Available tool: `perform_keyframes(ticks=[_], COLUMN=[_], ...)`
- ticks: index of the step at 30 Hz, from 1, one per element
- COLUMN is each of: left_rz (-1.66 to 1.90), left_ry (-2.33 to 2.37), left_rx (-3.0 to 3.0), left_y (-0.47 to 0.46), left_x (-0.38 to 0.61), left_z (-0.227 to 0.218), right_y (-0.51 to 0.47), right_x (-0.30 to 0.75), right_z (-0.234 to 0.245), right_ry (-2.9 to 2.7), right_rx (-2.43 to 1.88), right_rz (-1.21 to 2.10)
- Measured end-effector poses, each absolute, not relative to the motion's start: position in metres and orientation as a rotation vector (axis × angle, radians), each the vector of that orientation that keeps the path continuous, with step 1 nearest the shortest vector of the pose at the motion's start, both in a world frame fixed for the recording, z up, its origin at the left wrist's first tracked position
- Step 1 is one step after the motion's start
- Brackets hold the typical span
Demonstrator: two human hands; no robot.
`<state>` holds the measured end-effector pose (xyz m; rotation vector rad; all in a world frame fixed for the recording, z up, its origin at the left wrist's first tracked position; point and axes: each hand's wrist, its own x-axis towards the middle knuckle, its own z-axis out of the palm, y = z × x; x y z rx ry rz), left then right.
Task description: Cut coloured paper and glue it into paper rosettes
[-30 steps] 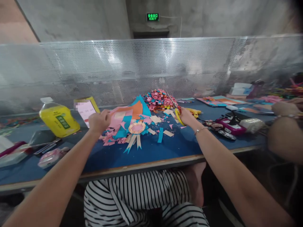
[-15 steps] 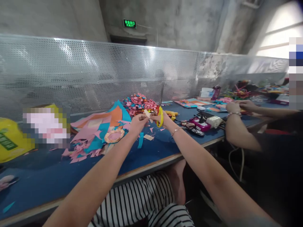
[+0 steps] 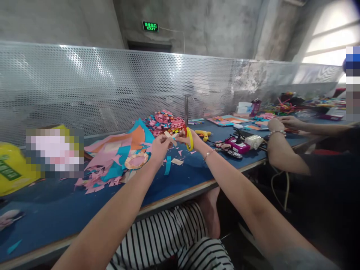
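My left hand (image 3: 161, 145) pinches a small cream strip (image 3: 169, 136) of paper or felt above the table. My right hand (image 3: 197, 141) has scissors (image 3: 190, 141) with yellow handles hooked on it, blades pointing up. Its fingertips meet the strip from the right; a bit of blue shows between the two hands. Below them lie a blue strip (image 3: 168, 166) and a beige rectangle (image 3: 177, 161). Just behind rises a heap of pink, blue and orange cut pieces (image 3: 164, 123). Left of my hands, a round cream-and-pink piece (image 3: 137, 160) rests on coloured sheets (image 3: 123, 141).
A yellow glue gun (image 3: 204, 134) and a purple power strip (image 3: 237, 146) lie to the right. A co-worker's hands (image 3: 278, 125) are beyond them. A perforated metal screen (image 3: 107, 86) runs along the back. At left stands a yellow bag (image 3: 17, 170).
The scissors' blades have turned more upright, and the cream strip now shows crossed ends between my fingers. Both hands have shifted slightly left in view as the camera moved a little.
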<state>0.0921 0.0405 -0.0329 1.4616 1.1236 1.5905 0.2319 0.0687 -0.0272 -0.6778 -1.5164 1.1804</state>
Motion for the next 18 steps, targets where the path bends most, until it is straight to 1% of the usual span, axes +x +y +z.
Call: perform_keyframes(ticks=[9,14,18], left_rz=[1.761,1.666,1.656], left_ry=[0.952,0.896,0.908], left_rx=[1.324,1.287,1.262], left_y=[0.0374,0.0344,0.0316], left_x=[0.097,0.0993,0.0989], left_z=[-0.0256,-0.0268,-0.0256], right_y=[0.0653,0.0642,0.0644], right_x=[0.2311,0.2299,0.229], right_z=[-0.0275,-0.0264,-0.0262], right_ry=[-1.581,-1.61,-1.618], right_rx=[-0.754,-0.784,-0.793], right_rz=[1.156,1.033,1.021])
